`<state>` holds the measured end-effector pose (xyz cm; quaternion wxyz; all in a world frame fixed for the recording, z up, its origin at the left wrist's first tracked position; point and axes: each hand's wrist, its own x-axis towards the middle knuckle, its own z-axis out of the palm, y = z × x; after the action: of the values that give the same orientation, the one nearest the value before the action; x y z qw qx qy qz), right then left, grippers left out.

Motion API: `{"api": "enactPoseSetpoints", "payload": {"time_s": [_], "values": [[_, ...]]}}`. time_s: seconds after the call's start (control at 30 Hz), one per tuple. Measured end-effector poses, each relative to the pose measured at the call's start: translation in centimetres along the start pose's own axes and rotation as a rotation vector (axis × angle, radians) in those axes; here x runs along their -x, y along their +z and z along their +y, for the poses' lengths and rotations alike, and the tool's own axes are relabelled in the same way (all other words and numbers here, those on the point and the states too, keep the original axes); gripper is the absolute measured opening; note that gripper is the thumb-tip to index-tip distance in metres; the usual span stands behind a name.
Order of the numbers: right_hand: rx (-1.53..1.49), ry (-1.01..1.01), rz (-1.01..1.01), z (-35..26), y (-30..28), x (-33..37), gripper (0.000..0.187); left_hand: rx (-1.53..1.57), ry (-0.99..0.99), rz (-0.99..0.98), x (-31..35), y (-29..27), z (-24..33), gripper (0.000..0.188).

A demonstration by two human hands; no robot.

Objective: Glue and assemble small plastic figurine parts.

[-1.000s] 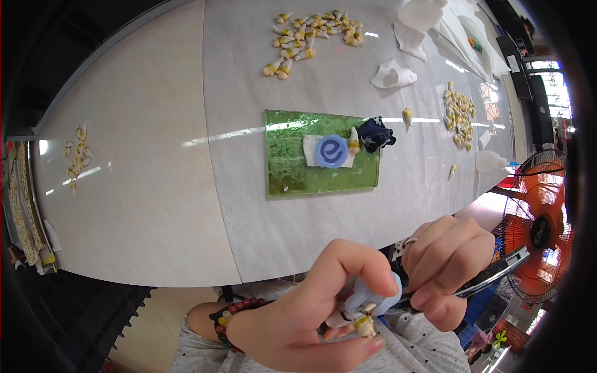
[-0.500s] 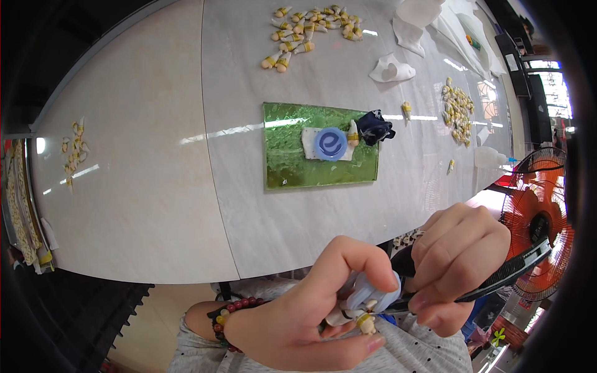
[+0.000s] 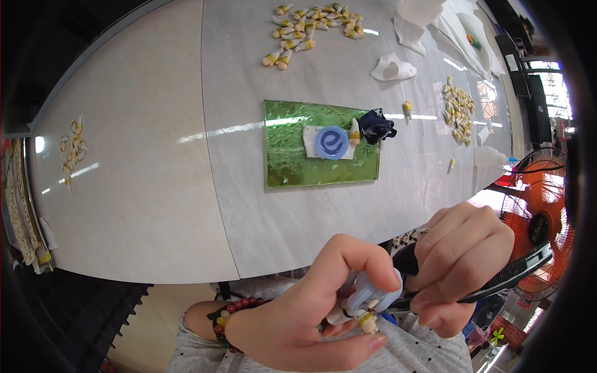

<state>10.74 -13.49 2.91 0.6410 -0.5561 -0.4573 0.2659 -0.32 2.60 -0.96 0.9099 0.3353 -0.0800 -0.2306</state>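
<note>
My left hand (image 3: 305, 311) pinches a small cream figurine piece (image 3: 357, 314) with a yellow band, pressed against a pale blue part. My right hand (image 3: 463, 264) grips black pliers (image 3: 510, 280), whose tip meets the piece between my hands. Both hands hover close to my lap, below the table's near edge. A beaded bracelet (image 3: 233, 311) circles my left wrist. On the table ahead lies a green mat (image 3: 320, 146) with a round blue disc (image 3: 331, 142) and a dark blue cloth bit (image 3: 376, 124).
Several cream pieces lie in a heap at the far middle (image 3: 308, 25), another heap at the right (image 3: 460, 109), a few at the left (image 3: 71, 149). White tissue (image 3: 392, 67) lies beyond the mat. An orange fan (image 3: 535, 217) stands to the right.
Both hands have shifted slightly up and closer together; the pliers tip stays on the piece. The table things have not moved.
</note>
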Motion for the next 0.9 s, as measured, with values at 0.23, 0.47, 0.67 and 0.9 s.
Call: {"api": "enactPoseSetpoints", "payload": {"time_s": [0.23,0.47,0.67,0.9], "values": [[-0.048,-0.025,0.009,0.2,0.0,-0.1,0.009,-0.082,0.01,-0.002,-0.1,0.1,0.5,0.043],[-0.072,-0.023,0.113,0.7,0.8,0.9,0.009,-0.04,0.056,-0.013,-0.2,0.0,-0.3,0.043],[-0.127,0.029,0.209,0.7,1.4,1.2,0.007,-0.055,0.105,0.007,-0.3,0.1,-0.4,0.043],[-0.086,0.068,0.096,0.1,0.4,0.9,0.008,-0.061,0.069,-0.018,-0.4,0.1,-0.2,0.043]]}}
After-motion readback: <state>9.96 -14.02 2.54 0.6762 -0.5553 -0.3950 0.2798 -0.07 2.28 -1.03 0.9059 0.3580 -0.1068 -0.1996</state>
